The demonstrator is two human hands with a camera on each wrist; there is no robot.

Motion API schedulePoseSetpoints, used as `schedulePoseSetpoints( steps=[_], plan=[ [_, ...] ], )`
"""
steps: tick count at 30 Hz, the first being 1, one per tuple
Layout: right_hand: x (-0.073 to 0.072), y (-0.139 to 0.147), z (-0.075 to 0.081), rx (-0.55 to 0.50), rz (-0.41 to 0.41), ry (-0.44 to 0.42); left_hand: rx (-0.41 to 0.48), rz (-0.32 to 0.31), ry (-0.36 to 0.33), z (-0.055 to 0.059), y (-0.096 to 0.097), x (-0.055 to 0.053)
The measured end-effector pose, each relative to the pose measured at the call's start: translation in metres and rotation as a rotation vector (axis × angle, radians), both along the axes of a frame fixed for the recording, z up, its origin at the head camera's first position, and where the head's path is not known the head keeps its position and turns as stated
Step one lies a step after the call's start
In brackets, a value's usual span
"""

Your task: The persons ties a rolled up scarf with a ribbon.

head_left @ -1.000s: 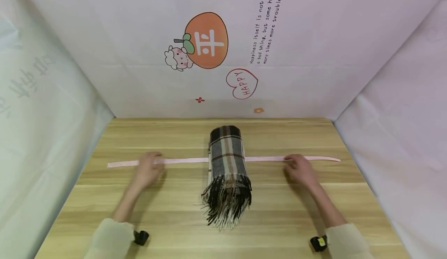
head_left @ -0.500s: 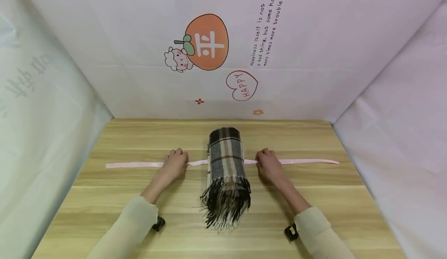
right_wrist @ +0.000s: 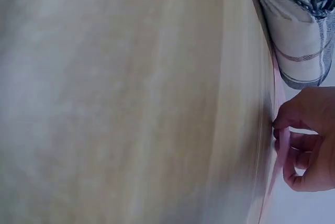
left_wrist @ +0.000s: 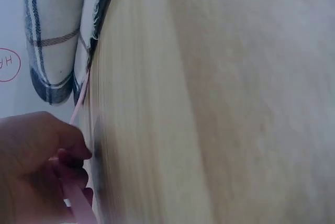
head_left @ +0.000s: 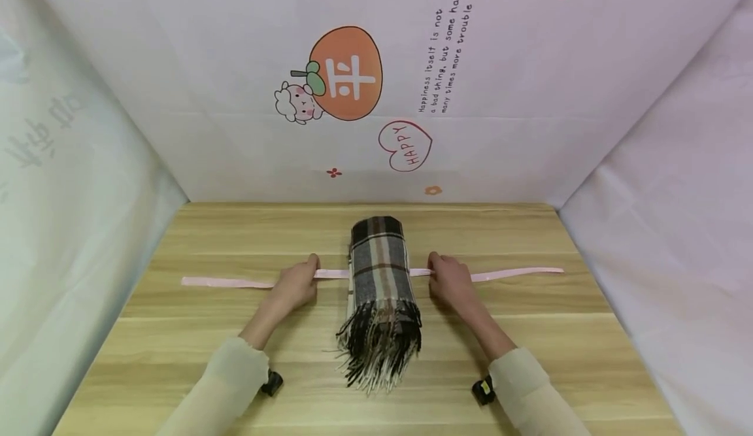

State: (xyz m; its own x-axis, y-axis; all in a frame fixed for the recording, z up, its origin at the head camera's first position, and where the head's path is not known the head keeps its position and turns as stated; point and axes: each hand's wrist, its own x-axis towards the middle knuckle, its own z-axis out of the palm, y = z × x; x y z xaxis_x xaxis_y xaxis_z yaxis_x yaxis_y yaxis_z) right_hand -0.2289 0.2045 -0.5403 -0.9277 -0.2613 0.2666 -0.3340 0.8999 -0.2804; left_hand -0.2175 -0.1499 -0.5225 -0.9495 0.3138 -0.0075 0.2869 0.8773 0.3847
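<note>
1. The plaid roll [head_left: 379,272] is lying lengthwise at mid-width on the wood tabletop [head_left: 147,351], with its fringe [head_left: 382,351] pointing toward the person.
2. The pink strip [head_left: 332,274] is running crosswise, apparently passing beneath the roll and showing on both sides of it.
3. The left hand [head_left: 296,284] is pinching the strip with curled fingers just beside the roll; the right hand [head_left: 450,282] is doing likewise opposite. Neither hand is touching the roll.
4. Step in hand, as judged: the hands are taking up the strip. The next move is probably calling for an even lift on both sides, keeping the roll centred.
5. The far edge is meeting the back panel [head_left: 500,129] near the roll's far end, limiting forward room.
6. The strip's ends are stopping short of the side edges; more wood is extending nearer the person, beyond the fringe.
</note>
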Motion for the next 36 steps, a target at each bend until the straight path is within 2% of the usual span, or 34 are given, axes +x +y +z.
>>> schedulePoseSetpoints(
  steps=[4,9,14,19,21,23,26,28,29,32,36],
  plan=[
    [-0.002,-0.003,0.003,0.040,-0.039,-0.038,0.008,0.065,0.009,-0.001,0.003,0.001],
    [-0.003,-0.006,0.004,0.053,-0.110,-0.041,-0.012,0.159,0.004,0.000,0.011,0.001],
    [-0.001,-0.010,0.005,-0.017,-0.211,-0.051,0.023,0.280,-0.027,0.001,0.021,0.005],
    [0.002,-0.017,0.008,-0.144,-0.342,-0.076,0.136,0.398,0.041,0.002,0.028,0.007],
    [0.004,-0.022,0.008,-0.221,-0.368,-0.071,0.181,0.422,0.063,0.002,0.030,0.009],
    [0.005,-0.026,0.006,-0.317,-0.381,-0.064,0.231,0.438,0.044,0.000,0.032,0.011],
    [0.007,-0.030,0.004,-0.464,-0.403,-0.051,0.299,0.452,-0.031,-0.001,0.035,0.014],
    [0.008,-0.033,0.002,-0.564,-0.428,-0.087,0.350,0.454,-0.094,-0.003,0.037,0.015],
    [0.008,-0.033,0.002,-0.611,-0.436,-0.115,0.379,0.452,-0.122,-0.005,0.037,0.016],
    [0.011,-0.035,0.001,-0.857,-0.431,-0.287,0.472,0.431,-0.194,-0.009,0.037,0.016],
    [0.014,-0.037,0.006,-1.301,-0.373,-0.526,0.631,0.375,-0.249,-0.009,0.040,0.017]
  ],
)
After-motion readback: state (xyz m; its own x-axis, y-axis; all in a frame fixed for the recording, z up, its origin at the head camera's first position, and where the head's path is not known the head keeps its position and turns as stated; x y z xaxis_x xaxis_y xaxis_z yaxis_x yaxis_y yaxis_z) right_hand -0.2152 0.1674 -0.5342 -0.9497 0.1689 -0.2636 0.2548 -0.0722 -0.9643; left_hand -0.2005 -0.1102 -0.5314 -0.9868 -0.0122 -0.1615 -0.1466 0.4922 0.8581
